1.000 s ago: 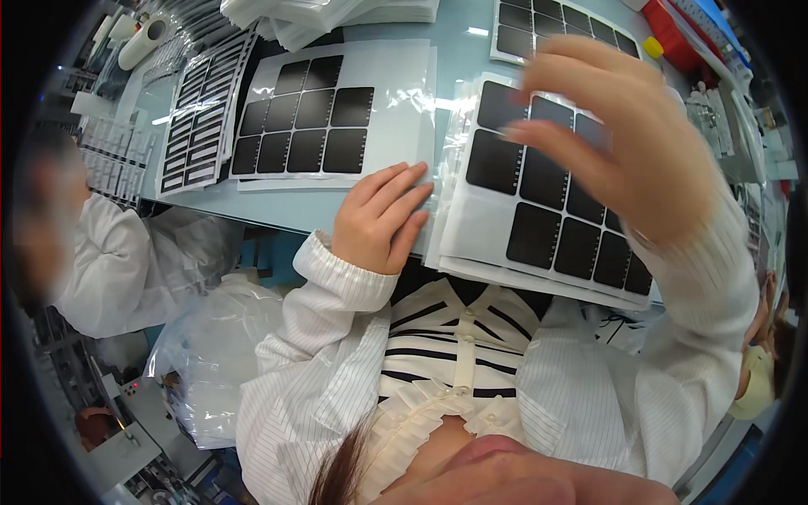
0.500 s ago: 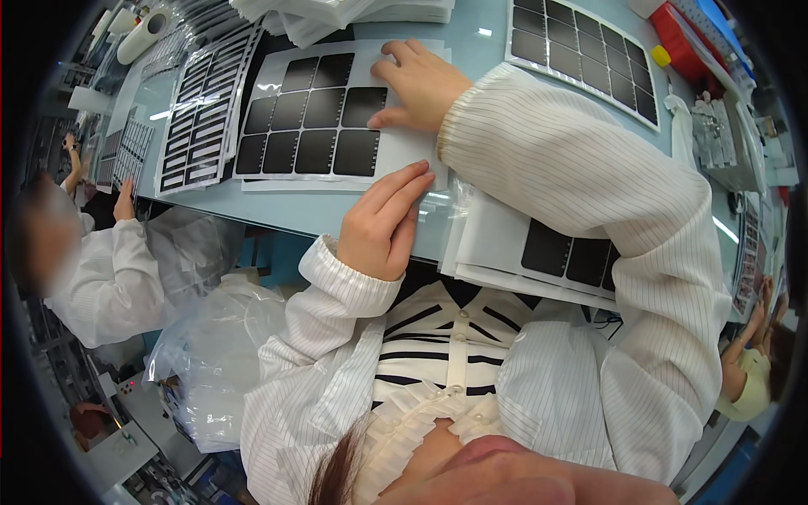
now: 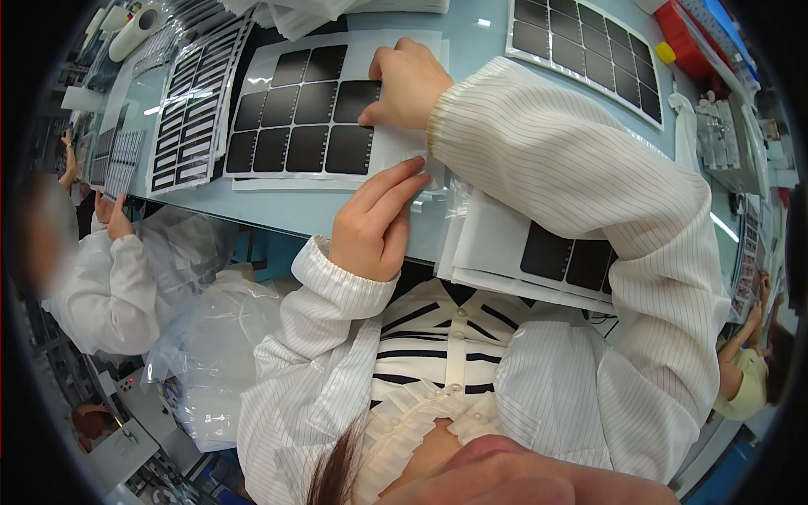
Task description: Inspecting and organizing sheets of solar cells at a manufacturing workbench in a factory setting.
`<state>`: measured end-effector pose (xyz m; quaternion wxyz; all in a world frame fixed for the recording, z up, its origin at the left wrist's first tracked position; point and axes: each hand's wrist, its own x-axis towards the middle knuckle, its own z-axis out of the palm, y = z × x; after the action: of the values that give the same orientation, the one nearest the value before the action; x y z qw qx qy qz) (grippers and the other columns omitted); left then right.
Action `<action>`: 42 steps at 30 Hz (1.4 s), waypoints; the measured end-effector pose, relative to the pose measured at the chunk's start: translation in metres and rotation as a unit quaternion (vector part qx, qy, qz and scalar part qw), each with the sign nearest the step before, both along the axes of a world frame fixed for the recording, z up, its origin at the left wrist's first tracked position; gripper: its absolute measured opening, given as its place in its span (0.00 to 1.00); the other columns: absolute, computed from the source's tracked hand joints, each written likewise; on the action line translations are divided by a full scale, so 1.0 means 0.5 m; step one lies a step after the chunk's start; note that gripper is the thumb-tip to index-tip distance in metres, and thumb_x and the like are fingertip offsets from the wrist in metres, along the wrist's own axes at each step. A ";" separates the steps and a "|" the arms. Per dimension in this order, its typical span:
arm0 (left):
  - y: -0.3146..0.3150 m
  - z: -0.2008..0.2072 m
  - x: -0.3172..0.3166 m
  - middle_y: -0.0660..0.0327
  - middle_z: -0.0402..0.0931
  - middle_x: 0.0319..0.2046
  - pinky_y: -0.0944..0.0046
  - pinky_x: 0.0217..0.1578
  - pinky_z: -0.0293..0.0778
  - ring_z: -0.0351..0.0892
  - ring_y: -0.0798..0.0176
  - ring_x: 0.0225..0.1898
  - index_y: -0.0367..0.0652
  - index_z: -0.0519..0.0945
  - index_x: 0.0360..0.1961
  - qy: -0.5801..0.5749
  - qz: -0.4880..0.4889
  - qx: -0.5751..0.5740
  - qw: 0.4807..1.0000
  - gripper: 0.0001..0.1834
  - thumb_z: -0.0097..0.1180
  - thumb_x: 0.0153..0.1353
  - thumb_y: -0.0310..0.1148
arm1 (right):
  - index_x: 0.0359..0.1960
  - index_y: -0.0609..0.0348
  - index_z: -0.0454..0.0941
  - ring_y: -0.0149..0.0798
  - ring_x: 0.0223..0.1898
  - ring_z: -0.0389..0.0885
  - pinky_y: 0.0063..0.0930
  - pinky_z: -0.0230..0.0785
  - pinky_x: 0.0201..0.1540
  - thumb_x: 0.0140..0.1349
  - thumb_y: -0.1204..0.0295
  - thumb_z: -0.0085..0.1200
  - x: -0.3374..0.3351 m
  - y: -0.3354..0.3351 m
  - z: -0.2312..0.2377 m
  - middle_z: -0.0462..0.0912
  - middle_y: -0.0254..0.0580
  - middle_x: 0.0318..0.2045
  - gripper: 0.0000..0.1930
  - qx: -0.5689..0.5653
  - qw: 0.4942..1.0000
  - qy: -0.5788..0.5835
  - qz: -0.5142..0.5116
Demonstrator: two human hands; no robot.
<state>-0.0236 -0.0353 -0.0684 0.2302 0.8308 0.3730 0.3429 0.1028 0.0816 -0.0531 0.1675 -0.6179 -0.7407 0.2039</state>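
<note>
Head view, white sheet [image 3: 261, 74] at 11 o'clock, right hand [image 3: 410, 88] at 12 o'clock, thumb and forefinger apart beside black square [image 3: 357, 99], grip unclear, left hand [image 3: 374, 220] near centre, fingers straight, together.

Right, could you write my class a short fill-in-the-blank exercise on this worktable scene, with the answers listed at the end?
1. The right hand reaches over a white sheet, its thumb at a square coloured ___.
2. On that sheet, the row farthest from the person has ___ squares.
3. The striped sheets lie to the ___ of that white sheet.
4. The small round piece beside the red object is coloured ___.

Missing words: black; two; left; yellow.
</note>
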 end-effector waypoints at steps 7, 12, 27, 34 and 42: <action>-0.001 -0.003 0.005 0.49 0.73 0.45 0.61 0.45 0.71 0.75 0.48 0.44 0.33 0.76 0.39 -0.012 0.015 -0.015 1.000 0.17 0.44 0.46 0.15 | 0.34 0.60 0.79 0.44 0.44 0.74 0.32 0.68 0.46 0.42 0.60 0.65 -0.007 0.032 -0.013 0.75 0.49 0.39 0.20 -0.041 0.998 0.011 -0.055; -0.004 -0.003 0.005 0.49 0.74 0.44 0.61 0.45 0.71 0.75 0.48 0.43 0.33 0.76 0.39 -0.013 0.020 -0.012 1.000 0.16 0.44 0.46 0.15 | 0.30 0.60 0.80 0.38 0.30 0.80 0.30 0.71 0.38 0.48 0.68 0.61 -0.013 0.040 -0.021 0.81 0.43 0.26 0.11 -0.051 0.989 0.102 -0.099; -0.014 0.005 0.015 0.47 0.70 0.48 0.58 0.48 0.67 0.71 0.46 0.48 0.33 0.76 0.39 0.033 -0.006 0.019 0.999 0.15 0.47 0.49 0.18 | 0.22 0.54 0.78 0.40 0.25 0.76 0.30 0.69 0.30 0.45 0.73 0.60 0.076 -0.088 0.069 0.75 0.37 0.19 0.03 0.376 0.909 0.170 0.055; -0.023 0.038 0.013 0.45 0.69 0.49 0.59 0.50 0.64 0.70 0.47 0.50 0.33 0.77 0.39 0.023 -0.009 0.031 0.999 0.14 0.48 0.51 0.20 | 0.28 0.60 0.79 0.31 0.23 0.76 0.23 0.67 0.26 0.49 0.74 0.58 0.224 -0.221 0.174 0.79 0.37 0.27 0.05 0.186 0.960 0.136 0.159; -0.032 0.052 0.040 0.57 0.72 0.26 0.64 0.33 0.62 0.68 0.58 0.29 0.37 0.76 0.22 -0.016 0.019 0.006 1.000 0.03 0.58 0.47 0.25 | 0.28 0.64 0.76 0.24 0.26 0.75 0.14 0.66 0.27 0.50 0.77 0.59 0.250 -0.300 0.126 0.78 0.33 0.26 0.06 -0.141 0.918 0.370 0.026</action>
<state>-0.0036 -0.0513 -0.0425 0.2249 0.8196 0.3827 0.3624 0.2281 -0.0685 0.0101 0.3354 -0.4960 -0.6051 0.5248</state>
